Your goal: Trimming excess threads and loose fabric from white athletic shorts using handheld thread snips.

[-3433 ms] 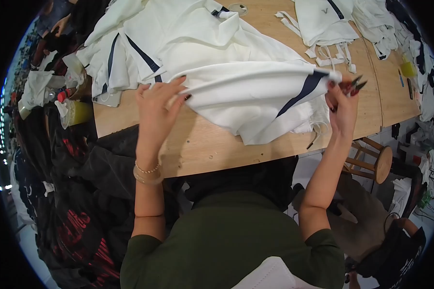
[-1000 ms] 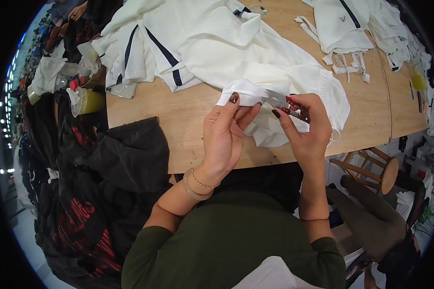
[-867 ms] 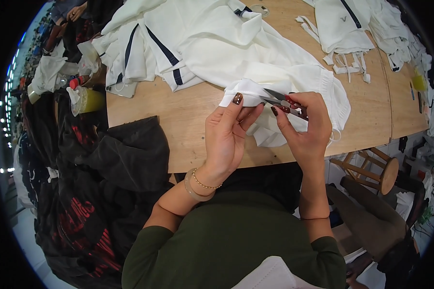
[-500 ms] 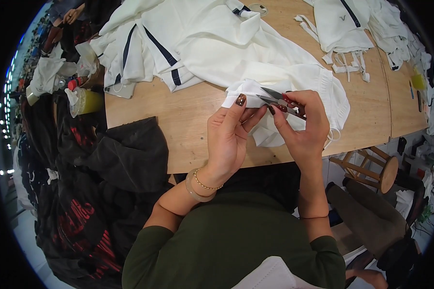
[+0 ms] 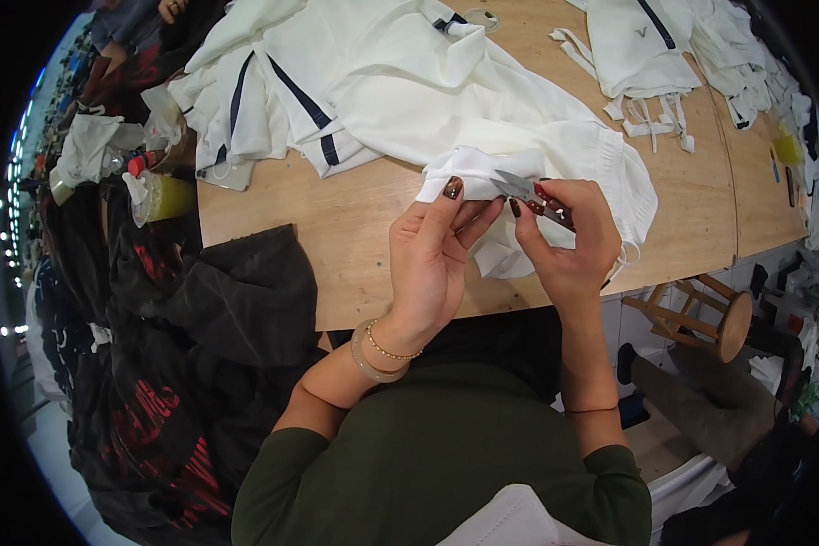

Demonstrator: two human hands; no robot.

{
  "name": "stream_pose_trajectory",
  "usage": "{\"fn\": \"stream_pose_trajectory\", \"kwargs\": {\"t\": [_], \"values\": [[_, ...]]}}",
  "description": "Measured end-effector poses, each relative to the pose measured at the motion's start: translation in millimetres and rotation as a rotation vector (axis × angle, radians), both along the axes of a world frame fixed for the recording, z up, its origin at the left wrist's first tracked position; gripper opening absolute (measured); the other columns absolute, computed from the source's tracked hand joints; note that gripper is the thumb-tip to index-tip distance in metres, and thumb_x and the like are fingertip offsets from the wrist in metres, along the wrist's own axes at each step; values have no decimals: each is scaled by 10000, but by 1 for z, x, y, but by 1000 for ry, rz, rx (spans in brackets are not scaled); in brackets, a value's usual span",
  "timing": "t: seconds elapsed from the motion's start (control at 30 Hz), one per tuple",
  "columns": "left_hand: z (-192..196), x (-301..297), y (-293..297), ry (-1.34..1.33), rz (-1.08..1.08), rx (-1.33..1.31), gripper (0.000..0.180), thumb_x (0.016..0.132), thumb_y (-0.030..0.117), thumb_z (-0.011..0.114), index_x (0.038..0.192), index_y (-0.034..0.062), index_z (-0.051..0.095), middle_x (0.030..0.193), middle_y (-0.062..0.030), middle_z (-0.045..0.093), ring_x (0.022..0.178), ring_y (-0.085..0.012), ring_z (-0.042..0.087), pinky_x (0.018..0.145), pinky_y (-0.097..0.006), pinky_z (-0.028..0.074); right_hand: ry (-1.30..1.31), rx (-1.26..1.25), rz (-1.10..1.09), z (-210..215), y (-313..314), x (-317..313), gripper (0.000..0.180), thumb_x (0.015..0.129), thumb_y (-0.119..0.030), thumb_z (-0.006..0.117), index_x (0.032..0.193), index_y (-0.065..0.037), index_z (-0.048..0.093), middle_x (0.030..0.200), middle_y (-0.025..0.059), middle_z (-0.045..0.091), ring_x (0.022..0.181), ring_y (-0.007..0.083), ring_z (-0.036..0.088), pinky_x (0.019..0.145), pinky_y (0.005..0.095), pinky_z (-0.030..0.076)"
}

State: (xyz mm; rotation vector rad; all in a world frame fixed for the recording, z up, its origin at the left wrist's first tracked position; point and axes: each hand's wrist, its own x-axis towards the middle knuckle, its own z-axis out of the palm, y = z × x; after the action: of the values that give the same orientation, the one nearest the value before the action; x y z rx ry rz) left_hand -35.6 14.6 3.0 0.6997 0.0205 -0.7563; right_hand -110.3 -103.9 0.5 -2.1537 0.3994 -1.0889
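Observation:
My left hand (image 5: 434, 246) pinches a folded edge of a white garment (image 5: 400, 100) between thumb and fingers. Thread snips (image 5: 519, 187) with red handles are gripped in my right hand (image 5: 573, 237). Their blades lie nearly together, pointing left at the folded cloth beside my left fingertips. Whether the tips touch the fabric I cannot tell. The garment spreads over the wooden table (image 5: 255, 205), with dark navy stripes at its left part and a gathered elastic edge with a drawstring at its right.
More white garments (image 5: 646, 55) lie at the far right. Left stand a cup of yellow drink (image 5: 168, 198) and a phone (image 5: 227, 175). Dark clothing (image 5: 237, 291) overlaps the table's left edge. A wooden stool (image 5: 733, 328) is at the right, near another person's leg (image 5: 701, 391). Another person's hand (image 5: 171, 9) shows far left.
The blades of the snips have closed together from a wider spread. Both my hands stay nearly in place. The seated person's legs at the right have shifted.

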Motion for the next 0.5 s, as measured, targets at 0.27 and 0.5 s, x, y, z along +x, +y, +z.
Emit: {"fn": "stream_pose_trajectory", "kwargs": {"t": [0.27,0.5], "values": [[-4,-5,-3,-67,22,24,239,961,125,493,1087,-56,582,1077,-149,629,990,-218,628,928,-380,514,18,-48,-12,0,-1,-1,240,668,-1,744,854,-31,595,721,74,598,630,203,570,560,275,483],[2,-3,-3,-6,11,28,218,958,106,481,1062,-55,586,1067,-155,634,984,-215,630,908,-368,516,-26,358,87,4,-2,-4,322,738,-34,731,1015,-19,568,871,45,592,713,91,560,602,246,505]]}}
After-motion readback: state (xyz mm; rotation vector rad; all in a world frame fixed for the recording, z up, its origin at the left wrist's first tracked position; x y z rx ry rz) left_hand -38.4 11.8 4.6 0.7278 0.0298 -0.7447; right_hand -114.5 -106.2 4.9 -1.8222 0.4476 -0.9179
